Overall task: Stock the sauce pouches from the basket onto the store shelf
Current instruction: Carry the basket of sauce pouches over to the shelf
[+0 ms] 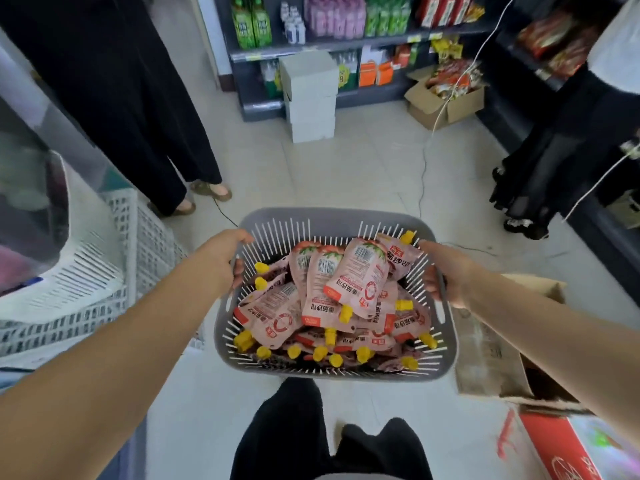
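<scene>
I hold a grey slotted plastic basket [332, 220] out in front of me above the floor. Inside lie several pink sauce pouches [356, 282] with yellow caps, piled loosely. My left hand [225, 258] grips the basket's left rim, fingers curled over the edge. My right hand [446, 271] grips the right rim at the handle slot. Dark store shelves [346, 46] with drinks and snacks stand ahead across the aisle.
A stack of white boxes [310, 95] stands before the shelf. An open cardboard box [446, 102] of snacks sits on the floor. One person in black [138, 116] stands at left, another [561, 150] at right. White crates [104, 271] left, cardboard box [502, 358] right. A cable crosses the floor.
</scene>
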